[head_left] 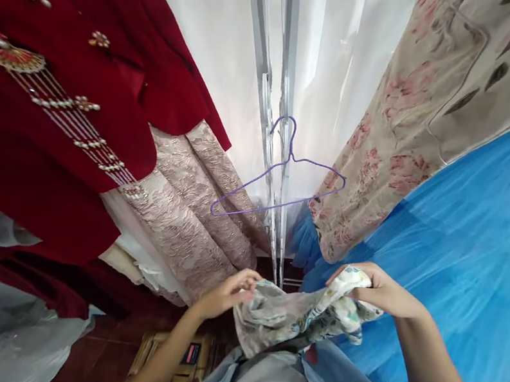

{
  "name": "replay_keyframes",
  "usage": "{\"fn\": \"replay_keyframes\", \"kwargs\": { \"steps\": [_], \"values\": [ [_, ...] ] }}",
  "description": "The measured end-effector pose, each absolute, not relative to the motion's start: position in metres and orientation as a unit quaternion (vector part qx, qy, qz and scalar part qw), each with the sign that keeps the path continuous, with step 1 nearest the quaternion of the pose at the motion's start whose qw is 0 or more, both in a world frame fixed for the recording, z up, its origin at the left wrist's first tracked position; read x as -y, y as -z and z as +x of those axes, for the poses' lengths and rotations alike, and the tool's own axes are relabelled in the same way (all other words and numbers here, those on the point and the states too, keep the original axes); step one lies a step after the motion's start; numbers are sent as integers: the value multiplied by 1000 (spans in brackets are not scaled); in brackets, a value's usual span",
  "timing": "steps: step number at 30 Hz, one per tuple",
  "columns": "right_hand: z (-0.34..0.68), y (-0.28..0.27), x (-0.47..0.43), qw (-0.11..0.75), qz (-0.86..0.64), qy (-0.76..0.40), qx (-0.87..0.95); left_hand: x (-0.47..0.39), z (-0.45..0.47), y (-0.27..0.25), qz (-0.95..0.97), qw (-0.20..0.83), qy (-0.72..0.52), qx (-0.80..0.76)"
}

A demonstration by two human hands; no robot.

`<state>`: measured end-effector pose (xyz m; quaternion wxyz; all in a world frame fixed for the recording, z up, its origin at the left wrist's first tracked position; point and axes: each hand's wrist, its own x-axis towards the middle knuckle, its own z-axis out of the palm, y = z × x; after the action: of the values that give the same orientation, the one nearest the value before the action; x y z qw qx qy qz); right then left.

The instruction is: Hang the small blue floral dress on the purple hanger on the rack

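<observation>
Filling the space behind the purple hanger [276, 207]: white drapery [350, 57], pale and softly folded. Left of the hanger, a deep red garment [103, 74], very broad in view. Right of it, at the far side, a mass of bright blue tulle [474, 254], spreading low. Between hanger and tulle, a beige garment with pink flowers [392, 129]; its lower part overlaps the hanger's right end in view. Below and left of the hanger, a pinkish textured skirt [193, 207], showing under the red hem. Well below left, clear plastic sheeting [15, 340] and a dark red floor [104, 348].

Two grey metal uprights [258, 22] run behind the hanger, top to bottom; cannot tell what the hook is caught on. Below it, the wearer's light blue shirt [340, 381], open over grey. Below and left of the hanger, near the left forearm, a cardboard box [208, 347].

Patterned cloth [293, 315], white with green and blue, is bunched below the hanger, apart from it, in front of the shirt. Right hand [382, 292], below right of the hanger: closed round the gathered end. Left hand [231, 291], below left: fingers bent, pinching the near-side edge. Smallest: bead ornaments [99, 40] on the red garment, left of the hanger.
</observation>
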<state>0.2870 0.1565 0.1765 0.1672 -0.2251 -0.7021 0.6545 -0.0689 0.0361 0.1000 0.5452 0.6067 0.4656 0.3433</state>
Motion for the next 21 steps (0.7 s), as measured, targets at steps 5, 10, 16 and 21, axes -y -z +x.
{"fn": "replay_keyframes", "kwargs": {
  "steps": [5, 10, 16, 21],
  "values": [
    [227, -176, -135, 143, -240, -543, 792, -44, 21, -83, 674, 487, -351, -430],
    [226, -181, -132, 119, -265, -474, 831, -59, 5, -48, 678, 396, -328, -525],
    [273, -173, -120, 140, -174, -693, 686, -52, -76, -36, 645, 552, -273, -453],
    [262, -153, -107, 298, -305, -758, 493, -47, -60, -55, 635, 605, -331, -347]
  ]
}}
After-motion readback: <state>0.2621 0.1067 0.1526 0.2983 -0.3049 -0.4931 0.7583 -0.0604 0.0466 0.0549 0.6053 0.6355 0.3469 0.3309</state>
